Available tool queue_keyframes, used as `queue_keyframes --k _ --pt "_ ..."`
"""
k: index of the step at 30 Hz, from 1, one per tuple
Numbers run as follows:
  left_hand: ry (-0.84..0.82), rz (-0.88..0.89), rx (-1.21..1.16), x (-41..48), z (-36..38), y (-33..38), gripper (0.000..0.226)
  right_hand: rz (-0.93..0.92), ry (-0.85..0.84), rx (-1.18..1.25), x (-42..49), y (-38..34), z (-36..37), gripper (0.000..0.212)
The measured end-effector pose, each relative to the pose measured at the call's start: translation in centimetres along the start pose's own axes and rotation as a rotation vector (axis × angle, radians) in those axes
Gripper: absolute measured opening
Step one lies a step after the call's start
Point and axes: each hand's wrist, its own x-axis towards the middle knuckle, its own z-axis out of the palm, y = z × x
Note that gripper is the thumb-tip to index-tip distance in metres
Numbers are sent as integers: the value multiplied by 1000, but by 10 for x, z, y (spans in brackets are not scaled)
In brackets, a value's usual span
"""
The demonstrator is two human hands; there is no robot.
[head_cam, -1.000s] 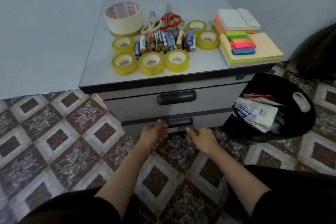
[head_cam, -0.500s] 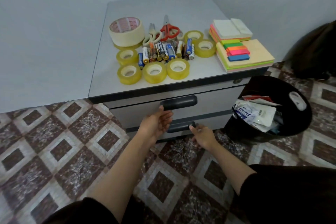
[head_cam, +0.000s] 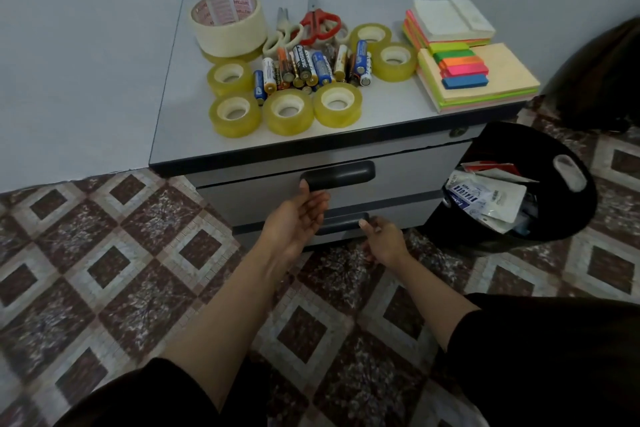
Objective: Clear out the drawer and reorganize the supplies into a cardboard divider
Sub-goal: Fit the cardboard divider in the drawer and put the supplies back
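A grey drawer cabinet (head_cam: 398, 184) stands against the wall with both drawers closed. On its top lie several yellow tape rolls (head_cam: 287, 111), a big masking tape roll (head_cam: 228, 24), a heap of batteries (head_cam: 311, 68), scissors (head_cam: 317, 22) and stacks of sticky notes (head_cam: 485, 76). My left hand (head_cam: 294, 218) is palm up with relaxed fingers, its fingertips just under the left end of the upper drawer handle (head_cam: 341, 174). My right hand (head_cam: 382, 239) touches the right end of the lower drawer handle (head_cam: 341, 224) with its fingertips. No cardboard divider is in view.
A black bin (head_cam: 540, 229) holding wrappers and packets stands on the floor right of the cabinet. A dark bag (head_cam: 602, 80) sits at the far right by the wall. Patterned tiles (head_cam: 121, 270) cover the floor; my dark sleeves fill the bottom edge.
My left hand has risen from the lower drawer handle to just under the upper handle. My right hand has stayed at the lower handle. The drawers have stayed closed.
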Motion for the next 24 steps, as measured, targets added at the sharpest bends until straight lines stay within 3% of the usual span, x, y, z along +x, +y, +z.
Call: queue_keyframes --k 6,11,14,17,21,24 --pt "26 17 79 1 -1 3 30 62 -36 97 1 -19 -2 28" --pt "85 -3 69 2 4 5 24 156 -265 76 -11 -46 -19 21" --pt "49 -27 -72 2 6 3 22 2 -373 306 -29 -75 -41 6" --pt "29 -23 -130 -3 9 -1 26 6 -469 638 -47 -93 -55 10" --pt "20 -23 -156 -13 18 -3 27 136 -320 880 -61 -97 -54 26" --pt "0 -23 -124 -19 19 -4 29 171 -251 867 -68 -100 -59 39"
